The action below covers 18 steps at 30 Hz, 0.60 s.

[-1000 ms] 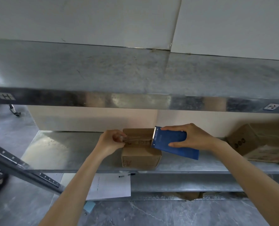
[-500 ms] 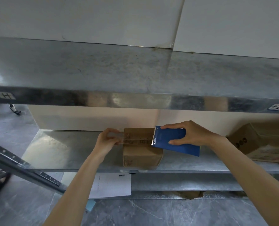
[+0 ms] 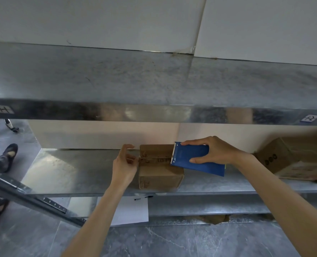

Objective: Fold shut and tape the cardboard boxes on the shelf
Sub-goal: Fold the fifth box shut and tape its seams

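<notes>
A small brown cardboard box point(image 3: 159, 175) stands with its flaps folded shut on the middle metal shelf point(image 3: 70, 171). My right hand point(image 3: 213, 151) grips a blue tape dispenser point(image 3: 196, 158), its toothed edge over the box's right top. A strip of clear tape point(image 3: 154, 159) runs from the dispenser leftward across the box top. My left hand point(image 3: 124, 164) pinches the tape's free end just past the box's left edge. A larger cardboard box point(image 3: 293, 158) lies tilted at the right of the same shelf.
The upper shelf point(image 3: 154, 82) overhangs the work area, its front edge at mid-height. A slanted metal rail point(image 3: 24, 195) crosses at lower left. A white sheet of paper point(image 3: 133, 210) lies on the lower shelf. Another person's feet in sandals point(image 3: 3, 158) stand at far left.
My left hand has pulled the tape end leftward, from over the box top to beyond its left edge. The dispenser has stayed near the box's right side.
</notes>
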Motion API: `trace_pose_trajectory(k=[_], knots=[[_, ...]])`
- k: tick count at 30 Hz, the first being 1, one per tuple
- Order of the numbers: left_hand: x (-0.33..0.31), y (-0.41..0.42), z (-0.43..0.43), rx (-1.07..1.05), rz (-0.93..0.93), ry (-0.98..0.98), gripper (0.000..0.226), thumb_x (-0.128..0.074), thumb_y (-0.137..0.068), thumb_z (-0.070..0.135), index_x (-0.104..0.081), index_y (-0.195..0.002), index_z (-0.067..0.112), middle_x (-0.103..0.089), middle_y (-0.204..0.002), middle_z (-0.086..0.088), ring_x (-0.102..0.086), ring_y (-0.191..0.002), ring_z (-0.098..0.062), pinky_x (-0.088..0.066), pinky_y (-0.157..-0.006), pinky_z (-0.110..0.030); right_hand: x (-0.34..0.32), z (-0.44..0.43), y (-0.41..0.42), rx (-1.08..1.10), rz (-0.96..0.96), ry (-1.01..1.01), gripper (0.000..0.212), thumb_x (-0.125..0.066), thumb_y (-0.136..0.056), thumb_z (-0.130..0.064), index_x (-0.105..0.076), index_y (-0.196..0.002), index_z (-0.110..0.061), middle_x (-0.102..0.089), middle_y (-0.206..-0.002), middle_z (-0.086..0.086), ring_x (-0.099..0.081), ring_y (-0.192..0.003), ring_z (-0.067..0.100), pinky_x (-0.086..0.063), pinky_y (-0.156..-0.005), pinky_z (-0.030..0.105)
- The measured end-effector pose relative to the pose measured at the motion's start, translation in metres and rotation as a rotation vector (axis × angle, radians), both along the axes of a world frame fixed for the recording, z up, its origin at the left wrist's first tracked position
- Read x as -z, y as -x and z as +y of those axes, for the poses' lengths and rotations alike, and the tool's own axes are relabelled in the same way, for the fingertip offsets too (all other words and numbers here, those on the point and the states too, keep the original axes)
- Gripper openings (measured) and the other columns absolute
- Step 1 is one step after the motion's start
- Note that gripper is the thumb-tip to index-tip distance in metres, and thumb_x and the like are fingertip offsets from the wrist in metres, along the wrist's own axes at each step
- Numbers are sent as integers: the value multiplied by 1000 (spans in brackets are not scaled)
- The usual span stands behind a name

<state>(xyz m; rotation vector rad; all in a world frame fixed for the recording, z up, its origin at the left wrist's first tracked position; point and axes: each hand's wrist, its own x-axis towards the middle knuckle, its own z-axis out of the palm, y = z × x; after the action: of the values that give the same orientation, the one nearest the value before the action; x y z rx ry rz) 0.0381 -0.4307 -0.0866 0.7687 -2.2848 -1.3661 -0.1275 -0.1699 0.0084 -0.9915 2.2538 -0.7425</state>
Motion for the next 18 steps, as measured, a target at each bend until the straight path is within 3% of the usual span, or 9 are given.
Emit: trace_pose_trajectory(k=[2,4,9,14,18], knots=[[4,0,-1,-9,21,11,38,-67,-89,8,-53,-116,30,-69,-82,4,-64,-68,0,-44,-58,-8,0,-1,-1,6,2,-1,54,-79,-76,-49,-52,-120,-67,-54,-127,-37,-57,-110,-7,-52,-97,26],[8,0,-4,14,25,33,41,-67,-89,9,-50,-119,31,-67,-87,6,-64,-66,0,-44,-56,-8,-2,-1,-2,13,2,-5,54,-79,-76,-48,-53,-120,-66,-53,-125,-40,-56,-109,-9,-51,-97,24],[18,3,-11,29,-3,22,33,-72,-85,15,-53,-106,32,-65,-80,10,-64,-66,0,-57,-64,-29,-2,-1,-6,39,10,-14,55,-79,-77,-45,-53,-119,-67,-54,-128,-35,-56,-111,-6,-51,-98,26],[32,-6,-14,34,-58,65,29,-77,-81,29,-56,-101,33,-66,-80,16,-66,-73,-4,-56,-64,-28,-5,-3,-10,73,3,-37,55,-80,-77,-44,-54,-123,-61,-55,-129,-31,-57,-112,-2,-51,-99,31],[21,-3,-18,58,15,61,26,-76,-82,30,-60,-102,28,-68,-94,13,-66,-88,-8,-55,-79,-31,-5,-3,-12,89,11,-49,55,-79,-76,-48,-53,-121,-64,-58,-127,-27,-59,-108,-1,-53,-95,32]])
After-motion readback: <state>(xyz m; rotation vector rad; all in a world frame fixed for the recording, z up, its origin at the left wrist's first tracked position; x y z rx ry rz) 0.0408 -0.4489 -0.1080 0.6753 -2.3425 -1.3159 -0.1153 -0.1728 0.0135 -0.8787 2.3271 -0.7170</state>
